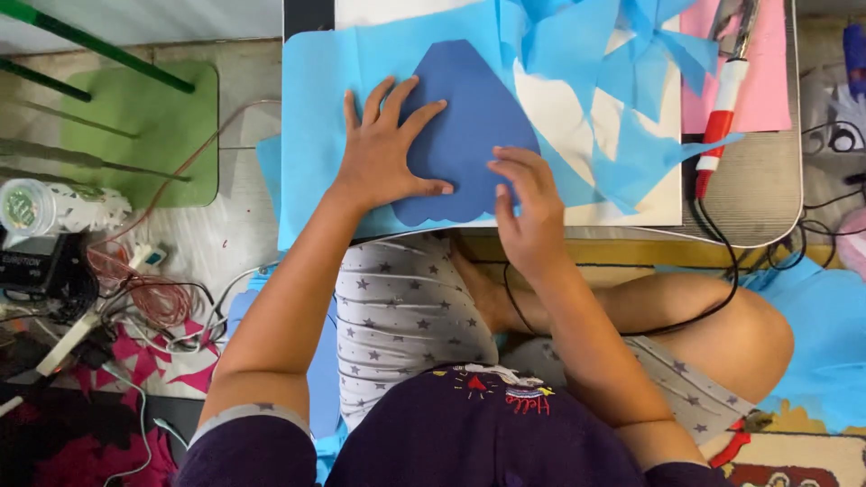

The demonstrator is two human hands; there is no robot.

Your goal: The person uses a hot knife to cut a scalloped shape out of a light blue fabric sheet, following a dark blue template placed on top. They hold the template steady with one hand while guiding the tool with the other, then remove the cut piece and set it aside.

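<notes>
Head view. Dark blue paper shape (pixel 469 126): already cut out, lying on the light blue sheet (pixel 311 117) at the counter's (pixel 767 203) near edge; it looks mid-placement, not yet fixed.

Left hand (pixel 383 153): fingers spread apart, pressing the shape flat.

Right hand (pixel 528 203): fingers curled together at the shape's lower right edge.

Light blue offcuts (pixel 631 108): far right.

Patterned white roll (pixel 54 206): on the floor, left.

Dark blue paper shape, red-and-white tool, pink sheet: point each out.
dark blue paper shape (pixel 478 122): head view, bare middle right of the left hand.
red-and-white tool (pixel 727 90): head view, white barrel.
pink sheet (pixel 767 99): head view, right part.
</notes>
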